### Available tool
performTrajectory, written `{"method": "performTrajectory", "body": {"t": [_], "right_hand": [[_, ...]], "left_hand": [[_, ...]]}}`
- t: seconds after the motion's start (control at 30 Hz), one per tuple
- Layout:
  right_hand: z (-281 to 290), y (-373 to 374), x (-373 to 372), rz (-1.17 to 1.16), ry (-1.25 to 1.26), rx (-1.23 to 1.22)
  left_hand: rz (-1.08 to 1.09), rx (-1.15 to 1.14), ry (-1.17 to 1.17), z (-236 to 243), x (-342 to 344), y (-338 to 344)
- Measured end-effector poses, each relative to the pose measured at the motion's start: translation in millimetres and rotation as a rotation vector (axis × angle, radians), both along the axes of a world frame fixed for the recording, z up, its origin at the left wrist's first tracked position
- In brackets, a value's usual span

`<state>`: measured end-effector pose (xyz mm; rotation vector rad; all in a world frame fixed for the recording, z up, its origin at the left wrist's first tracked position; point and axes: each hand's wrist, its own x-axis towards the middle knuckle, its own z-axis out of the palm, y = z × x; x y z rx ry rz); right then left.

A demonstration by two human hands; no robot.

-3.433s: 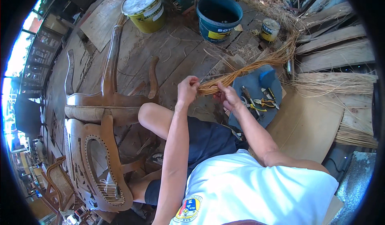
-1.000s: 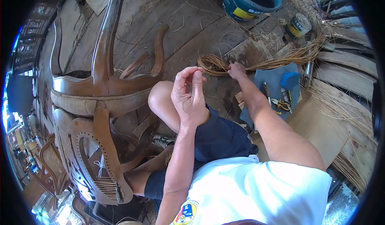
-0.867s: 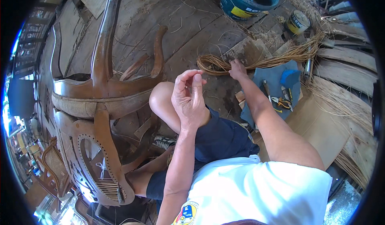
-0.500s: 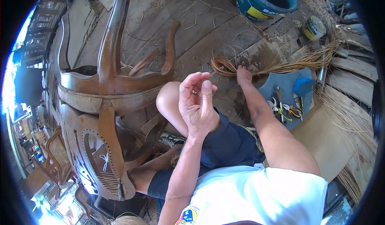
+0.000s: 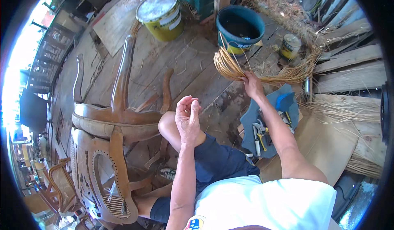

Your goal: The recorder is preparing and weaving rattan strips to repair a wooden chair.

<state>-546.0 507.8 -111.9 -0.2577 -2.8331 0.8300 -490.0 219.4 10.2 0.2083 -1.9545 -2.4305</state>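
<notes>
Strands of thin, golden-tan cane, looped into a long bundle [image 5: 227, 64], hang over the worn, grey-brown plank floor [image 5: 191, 66], their fanned end just beside the round, dark teal plastic bucket [image 5: 251, 39]. The right hand [image 5: 251, 84] closes around the bundle where it narrows, thumb and fingers wrapped on the strands. The left hand [image 5: 188, 117] stands well apart, half-curled with its fingers bent toward the thumb; no strand shows in it.

With a single grip on such springy material, the main risk seems to be slipping: should the right hand loosen, the loops would probably fan out and tangle. A few stray strands poke up in front of the bucket and could catch on its rim if the bundle is lifted or swung that way. The tail runs right, past the small yellow-and-white can [image 5: 289, 47], toward loose fibre by the boards; where it ends I cannot tell, so a hard pull might drag litter along or tip the can. Nearer the body, the right forearm passes over the blue-grey sheet [image 5: 247, 117], where yellow-handled cutters [image 5: 260, 128] lie; bringing the cane across there could hook strands on the handles or scatter the tools.
</notes>
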Motion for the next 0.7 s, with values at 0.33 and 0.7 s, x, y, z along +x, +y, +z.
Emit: {"method": "performTrajectory", "body": {"t": [0.33, 0.7], "right_hand": [[25, 10, 50, -0.005, 0.431, -0.353], [28, -19, 63, -0.085, 0.530, -0.233]], "left_hand": [[-0.390, -0.028, 0.211, 71, -7, 73], [-0.258, -0.290, 0.161, 69, -1, 112]]}}
